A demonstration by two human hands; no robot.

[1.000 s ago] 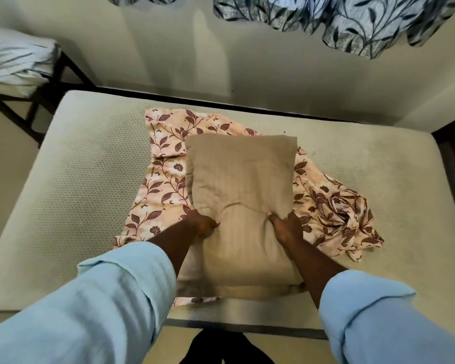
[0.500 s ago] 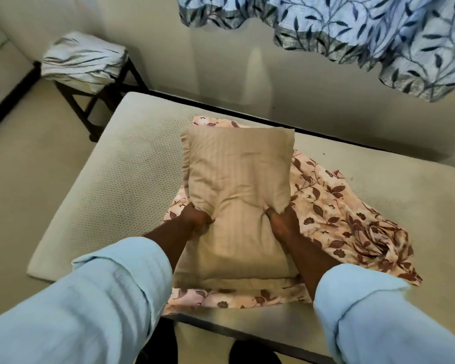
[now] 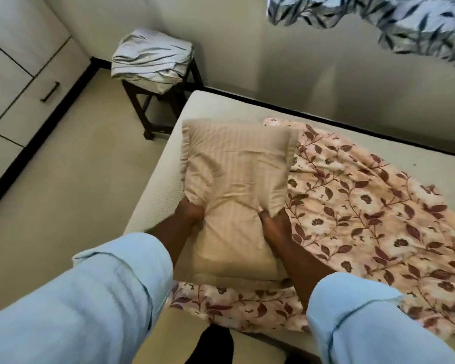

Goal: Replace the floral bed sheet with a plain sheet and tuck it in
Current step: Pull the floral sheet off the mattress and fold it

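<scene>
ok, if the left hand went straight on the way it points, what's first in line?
The beige pillow: the left hand grips its side and points forward and inward, into it. Past the pillow, probably the bare mattress, but depth is unclear.

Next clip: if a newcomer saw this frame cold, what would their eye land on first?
Dead centre, the beige pillow, held above the bed with the left hand and right hand each taking a grip on its sides. Next, the floral sheet, lying crumpled across the bare mattress to the right. At upper left, a pale folded cloth sits on a dark stool by the wall.
</scene>
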